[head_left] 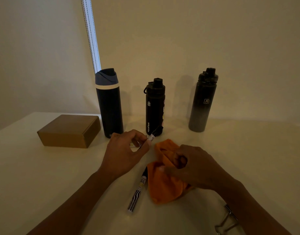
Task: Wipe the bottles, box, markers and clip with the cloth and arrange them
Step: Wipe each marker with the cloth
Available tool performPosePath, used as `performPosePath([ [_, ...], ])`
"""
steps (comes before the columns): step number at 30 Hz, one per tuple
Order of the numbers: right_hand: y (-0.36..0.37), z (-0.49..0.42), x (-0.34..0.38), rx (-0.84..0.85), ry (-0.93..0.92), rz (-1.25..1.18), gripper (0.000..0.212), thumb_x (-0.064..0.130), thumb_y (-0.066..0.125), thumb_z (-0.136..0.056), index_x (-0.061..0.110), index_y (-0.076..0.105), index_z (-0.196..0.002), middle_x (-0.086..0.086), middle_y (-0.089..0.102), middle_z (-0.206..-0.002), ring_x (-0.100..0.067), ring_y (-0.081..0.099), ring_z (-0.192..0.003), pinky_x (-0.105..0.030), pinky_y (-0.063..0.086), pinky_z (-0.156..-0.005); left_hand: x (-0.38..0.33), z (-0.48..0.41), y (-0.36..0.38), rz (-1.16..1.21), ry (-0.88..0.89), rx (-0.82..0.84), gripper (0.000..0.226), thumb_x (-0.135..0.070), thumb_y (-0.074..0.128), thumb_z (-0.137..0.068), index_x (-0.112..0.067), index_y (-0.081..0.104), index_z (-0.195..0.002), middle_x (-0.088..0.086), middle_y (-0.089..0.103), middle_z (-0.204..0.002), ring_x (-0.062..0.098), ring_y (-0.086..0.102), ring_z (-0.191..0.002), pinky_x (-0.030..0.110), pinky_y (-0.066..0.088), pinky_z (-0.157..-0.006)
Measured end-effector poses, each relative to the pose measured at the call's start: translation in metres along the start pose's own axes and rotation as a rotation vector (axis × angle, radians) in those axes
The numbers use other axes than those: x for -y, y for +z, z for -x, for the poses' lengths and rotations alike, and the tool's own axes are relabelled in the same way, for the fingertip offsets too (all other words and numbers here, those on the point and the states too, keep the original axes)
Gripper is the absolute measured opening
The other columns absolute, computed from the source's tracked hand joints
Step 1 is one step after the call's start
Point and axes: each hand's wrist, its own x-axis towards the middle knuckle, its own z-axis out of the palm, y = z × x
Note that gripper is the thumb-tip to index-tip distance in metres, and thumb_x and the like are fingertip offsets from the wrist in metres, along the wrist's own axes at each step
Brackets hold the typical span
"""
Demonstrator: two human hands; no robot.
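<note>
Nearest you, the clip (227, 219) lies beside your right forearm; your right hand (195, 165) bunches the orange cloth (164, 185), your left hand (127, 150) pinches one marker (153, 135), another marker (137, 192) lies on the table (44, 175)

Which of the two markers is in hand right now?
The marker pinched in the left hand, pointing toward the middle bottle. The other marker lies untouched on the table beside the orange cloth.

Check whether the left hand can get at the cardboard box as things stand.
Probably not yet: the left hand is pinching a marker, though the table between it and the cardboard box lies bare.
</note>
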Motion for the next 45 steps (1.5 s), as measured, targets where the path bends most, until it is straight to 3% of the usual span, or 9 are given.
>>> performPosePath([
  [3,0.000,0.000,-0.007,-0.053,-0.065,-0.037,0.032,0.062,0.058,-0.088,0.030,0.060,-0.082,0.008,0.059,-0.077,-0.008,0.056,-0.070,-0.035,0.053,-0.065,-0.001,0.000,-0.002,0.010,-0.013,-0.013,0.021,-0.061,0.060,-0.090,-0.041,0.066,-0.093,-0.027,0.068,-0.096,0.003,0.067,-0.088,0.045,0.054,-0.085],
  [8,-0.011,-0.006,-0.005,-0.276,0.054,-0.310,0.014,0.050,0.051,-0.097,0.040,0.060,-0.098,0.021,0.059,-0.089,0.004,0.057,-0.079,-0.009,0.045,-0.065,-0.006,-0.001,-0.004,0.029,-0.025,-0.017,0.013,-0.051,0.063,-0.093,-0.039,0.064,-0.096,-0.031,0.065,-0.100,-0.001,0.065,-0.091,0.017,0.051,-0.078],
  [12,-0.017,-0.008,-0.006,-0.419,0.198,-0.845,0.030,0.049,0.049,-0.097,0.027,0.065,-0.106,0.003,0.070,-0.095,-0.016,0.069,-0.087,-0.038,0.058,-0.083,-0.012,0.000,-0.005,0.096,-0.045,-0.008,0.015,-0.046,0.063,-0.094,-0.035,0.064,-0.105,-0.023,0.068,-0.091,-0.004,0.064,-0.091,0.008,0.049,-0.074],
  [17,-0.028,-0.004,-0.010,-0.328,0.267,-1.410,0.034,0.044,0.048,-0.099,0.026,0.061,-0.126,-0.001,0.069,-0.122,-0.024,0.067,-0.109,-0.042,0.057,-0.079,-0.020,0.000,-0.006,0.143,-0.028,0.024,0.019,-0.057,0.056,-0.092,-0.045,0.057,-0.107,-0.019,0.067,-0.091,0.002,0.069,-0.079,0.017,0.055,-0.066],
  [23,-0.053,0.000,-0.018,-0.520,0.031,-1.276,0.027,0.034,0.048,-0.098,0.014,0.064,-0.107,-0.003,0.071,-0.108,-0.021,0.067,-0.101,-0.029,0.058,-0.083,-0.029,0.000,-0.008,0.162,-0.005,0.010,0.016,-0.056,0.055,-0.092,-0.046,0.055,-0.106,-0.016,0.068,-0.088,0.006,0.068,-0.078,0.015,0.054,-0.066],
  [29,-0.050,0.002,-0.022,-0.406,0.206,-1.402,0.034,0.040,0.052,-0.093,0.029,0.062,-0.124,0.002,0.068,-0.123,-0.023,0.066,-0.112,-0.047,0.054,-0.092,-0.032,0.002,-0.008,0.159,-0.024,0.004,0.014,-0.046,0.060,-0.094,-0.039,0.060,-0.106,-0.013,0.067,-0.082,0.007,0.067,-0.076,0.014,0.052,-0.065],
  [34,-0.040,0.002,-0.018,-0.272,0.129,-1.284,0.038,0.010,0.037,-0.106,0.038,0.056,-0.124,-0.002,0.070,-0.081,-0.016,0.064,-0.058,-0.036,0.057,-0.056,-0.036,0.002,-0.008,0.174,-0.022,0.022,0.011,-0.048,0.055,-0.095,-0.044,0.056,-0.105,-0.010,0.064,-0.073,0.011,0.066,-0.069,0.018,0.054,-0.062],
  [39,-0.020,0.001,-0.009,-0.242,-0.061,-1.130,0.076,0.009,0.063,-0.090,0.056,0.033,-0.142,-0.006,0.066,-0.116,-0.032,0.070,-0.087,-0.049,0.060,-0.070,-0.036,0.004,-0.004,0.178,-0.020,0.081,0.015,-0.052,0.052,-0.095,-0.044,0.056,-0.108,-0.020,0.065,-0.084,0.011,0.063,-0.066,0.019,0.052,-0.057],
  [45,-0.009,0.001,0.001,-0.322,-0.055,-0.958,0.046,0.034,0.064,-0.084,0.036,0.058,-0.130,0.017,0.066,-0.124,-0.010,0.064,-0.115,-0.038,0.058,-0.092,-0.034,0.005,-0.002,0.163,0.018,0.119,0.017,-0.059,0.048,-0.096,-0.048,0.056,-0.106,-0.012,0.066,-0.082,0.011,0.066,-0.072,0.021,0.055,-0.061],
])
